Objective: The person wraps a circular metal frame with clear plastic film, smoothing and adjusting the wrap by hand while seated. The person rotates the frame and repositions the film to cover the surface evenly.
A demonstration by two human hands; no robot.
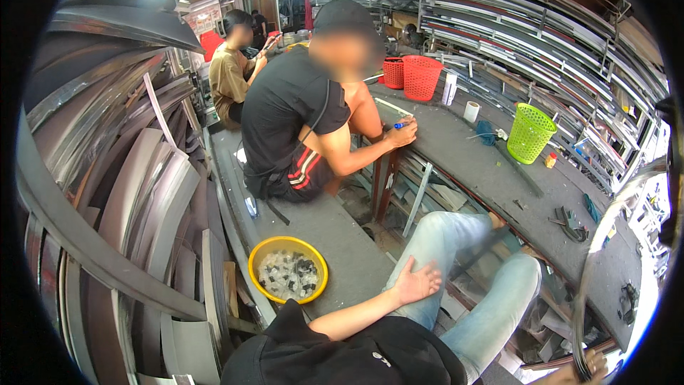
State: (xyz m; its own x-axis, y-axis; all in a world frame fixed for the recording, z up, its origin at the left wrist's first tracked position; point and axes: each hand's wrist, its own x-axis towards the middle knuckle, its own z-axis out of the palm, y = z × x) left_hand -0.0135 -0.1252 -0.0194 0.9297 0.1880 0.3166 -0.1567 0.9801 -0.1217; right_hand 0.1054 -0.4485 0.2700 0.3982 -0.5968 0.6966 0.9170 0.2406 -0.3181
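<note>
My left hand (417, 282) lies palm up on my jeans (436, 246), fingers stretched out and holding nothing. At the lower right edge, my right hand (593, 366) is closed around a bundle of long, thin, flexible strips (587, 286). The strips curve up and away past the right end of the bench; part of that hand is cut off by the picture's rim. To the left of my left arm sits a yellow basin (324, 286) with many small clear and black pieces (288, 275) in it.
A co-worker (292, 107) sits ahead, holding a blue-ended tool (400, 125) over the grey workbench (463, 146). Red baskets (422, 78) and a green basket (531, 134) stand on it. Metal profiles (153, 199) crowd the left side; racks of long bars (513, 21) line the back.
</note>
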